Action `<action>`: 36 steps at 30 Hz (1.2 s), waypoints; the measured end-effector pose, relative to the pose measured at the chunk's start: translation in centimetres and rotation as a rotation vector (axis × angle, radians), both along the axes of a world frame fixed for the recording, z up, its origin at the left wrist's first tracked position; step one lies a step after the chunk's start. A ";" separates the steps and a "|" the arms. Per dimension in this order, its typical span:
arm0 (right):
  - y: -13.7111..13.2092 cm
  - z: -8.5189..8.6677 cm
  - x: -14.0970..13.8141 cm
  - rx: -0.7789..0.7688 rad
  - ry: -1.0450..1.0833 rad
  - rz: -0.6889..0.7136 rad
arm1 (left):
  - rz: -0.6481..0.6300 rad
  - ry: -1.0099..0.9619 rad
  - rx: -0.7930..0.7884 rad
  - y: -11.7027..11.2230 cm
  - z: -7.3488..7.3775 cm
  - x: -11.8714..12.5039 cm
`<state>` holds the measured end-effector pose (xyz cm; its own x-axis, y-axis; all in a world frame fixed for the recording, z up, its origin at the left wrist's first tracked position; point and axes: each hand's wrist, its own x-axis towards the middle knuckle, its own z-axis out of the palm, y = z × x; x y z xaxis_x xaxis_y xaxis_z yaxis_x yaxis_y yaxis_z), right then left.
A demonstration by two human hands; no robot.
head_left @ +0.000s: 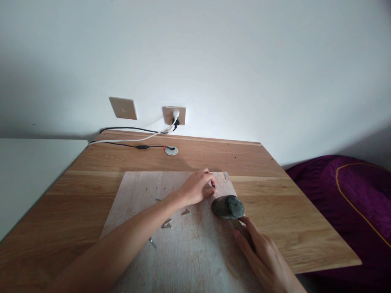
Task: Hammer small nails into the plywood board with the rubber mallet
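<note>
A pale plywood board (189,248) lies on the wooden desk (91,191). My left hand (197,188) reaches across it and pinches a small nail (215,186) upright near the board's far right corner. My right hand (264,256) grips the handle of a hammer whose dark grey head (228,207) hovers just right of and below the pinched nail. Several loose nails (167,223) lie on the board under my left forearm, and small dark holes dot the board further left.
Black and white cables (128,141) run along the desk's back edge to a wall socket (174,115). A round cable grommet (171,151) sits near them. A purple cushion (345,195) lies right of the desk; a white surface (30,171) adjoins the left.
</note>
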<state>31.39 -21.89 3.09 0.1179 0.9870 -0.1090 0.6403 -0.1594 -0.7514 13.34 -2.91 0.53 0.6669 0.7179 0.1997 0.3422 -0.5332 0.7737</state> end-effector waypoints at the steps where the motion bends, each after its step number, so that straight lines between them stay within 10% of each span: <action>1: 0.0 0.0 0.0 0.001 0.002 0.004 | 0.001 0.001 0.001 0.0 0.0 0.0; 36: 0.0 0.0 0.0 -0.020 0.004 0.023 | 0.010 -0.027 0.007 -0.1 -0.4 0.2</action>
